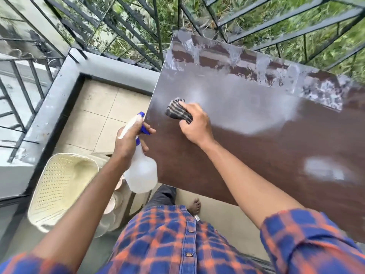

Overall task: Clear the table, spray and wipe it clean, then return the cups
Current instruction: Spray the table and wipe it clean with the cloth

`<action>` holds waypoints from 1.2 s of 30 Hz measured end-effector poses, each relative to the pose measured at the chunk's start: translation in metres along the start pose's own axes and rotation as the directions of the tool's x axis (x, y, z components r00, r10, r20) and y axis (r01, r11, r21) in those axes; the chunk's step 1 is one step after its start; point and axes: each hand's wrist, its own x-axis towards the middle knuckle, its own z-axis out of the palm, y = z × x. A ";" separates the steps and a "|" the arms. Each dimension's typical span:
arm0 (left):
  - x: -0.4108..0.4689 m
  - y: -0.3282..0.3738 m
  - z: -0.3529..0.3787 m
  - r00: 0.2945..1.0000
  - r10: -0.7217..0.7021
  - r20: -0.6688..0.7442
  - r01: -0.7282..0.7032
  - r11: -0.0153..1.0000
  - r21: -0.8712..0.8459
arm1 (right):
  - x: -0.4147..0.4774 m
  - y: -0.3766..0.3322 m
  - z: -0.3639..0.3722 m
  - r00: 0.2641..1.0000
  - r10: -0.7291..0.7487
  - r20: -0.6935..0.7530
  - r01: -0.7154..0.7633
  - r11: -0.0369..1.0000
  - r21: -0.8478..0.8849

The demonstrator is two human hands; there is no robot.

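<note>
On table [256,155], right hand [195,125] clenching cloth [177,110]; left hand [128,141] gripping near-empty spray bottle [142,173].

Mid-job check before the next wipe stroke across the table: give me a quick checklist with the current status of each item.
1. Cloth gripped and pressed on the table: ok, the right hand holds it near the left edge.
2. Spray bottle secured: ok, the left hand holds it off the table's edge.
3. Tabletop cleared of cups: ok, none visible on it.
4. Surface wetted: ok, pale film ahead of the cloth.
5. Whole top wiped: not ok, streaks remain along the far edge.
6. Cups' whereabouts: cannot tell.
</note>
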 end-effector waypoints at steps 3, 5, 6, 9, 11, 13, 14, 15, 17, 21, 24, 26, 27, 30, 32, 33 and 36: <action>0.030 0.020 -0.001 1.000 0.018 0.009 -0.018 1.000 -0.015 | 0.023 -0.002 0.017 0.971 -0.067 0.229 0.132 0.951 -0.279; 0.048 0.035 -0.001 0.999 0.031 0.021 -0.030 0.999 -0.025 | 0.031 -0.001 0.029 0.973 -0.122 0.195 0.187 0.913 -0.362; 0.057 0.042 -0.001 0.999 0.029 0.022 -0.028 0.999 -0.032 | 0.035 -0.002 0.035 0.974 -0.153 0.168 0.204 0.912 -0.356; 0.082 0.059 -0.002 0.999 0.032 0.033 -0.031 0.999 -0.039 | 0.046 -0.001 0.059 0.940 -0.263 0.219 0.322 0.894 -0.312; 0.099 0.067 -0.003 0.999 0.028 0.046 -0.026 0.999 -0.031 | 0.050 0.006 0.071 0.914 -0.307 0.266 0.386 0.860 -0.332; 0.112 0.072 -0.003 0.998 0.010 0.060 -0.009 1.000 -0.028 | 0.052 0.015 0.074 0.885 -0.357 0.300 0.451 0.818 -0.356; 0.120 0.074 -0.004 0.998 -0.001 0.066 0.003 1.000 -0.031 | 0.058 0.017 0.074 0.865 -0.393 0.312 0.488 0.803 -0.342; 0.127 0.076 -0.005 0.997 -0.010 0.073 0.013 0.999 -0.034 | 0.067 0.018 0.075 0.852 -0.419 0.315 0.511 0.796 -0.323; 0.141 0.078 -0.006 0.997 -0.018 0.080 0.021 0.999 -0.036 | 0.092 0.017 0.075 0.843 -0.439 0.312 0.525 0.798 -0.296; 0.164 0.084 -0.007 0.996 -0.033 0.079 0.035 0.999 -0.020 | 0.161 0.009 0.070 0.873 -0.393 0.289 0.474 0.822 -0.316; 0.176 0.090 -0.007 0.996 -0.041 0.078 0.042 0.999 -0.017 | 0.202 -0.001 0.060 0.939 -0.298 0.172 0.341 0.875 -0.343; 0.184 0.092 -0.008 0.997 -0.028 0.072 0.028 1.000 -0.005 | 0.204 -0.006 0.058 0.954 -0.272 0.129 0.299 0.895 -0.331; 0.188 0.093 -0.007 0.997 -0.023 0.070 0.023 1.000 -0.004 | 0.198 -0.006 0.058 0.949 -0.282 0.140 0.313 0.891 -0.329; 0.201 0.094 -0.006 0.997 -0.039 0.065 0.040 0.999 -0.016 | 0.169 0.009 0.064 0.913 -0.333 0.237 0.399 0.850 -0.343; 0.205 0.094 -0.005 0.996 -0.051 0.074 0.052 0.999 -0.012 | 0.163 0.019 0.062 0.887 -0.374 0.272 0.454 0.817 -0.357; 0.210 0.094 -0.005 0.995 -0.061 0.073 0.062 0.998 -0.010 | 0.169 0.024 0.062 0.876 -0.391 0.283 0.474 0.810 -0.346; 0.225 0.096 -0.004 0.994 -0.093 0.060 0.093 0.996 0.003 | 0.197 0.032 0.059 0.828 -0.426 0.365 0.539 0.784 -0.308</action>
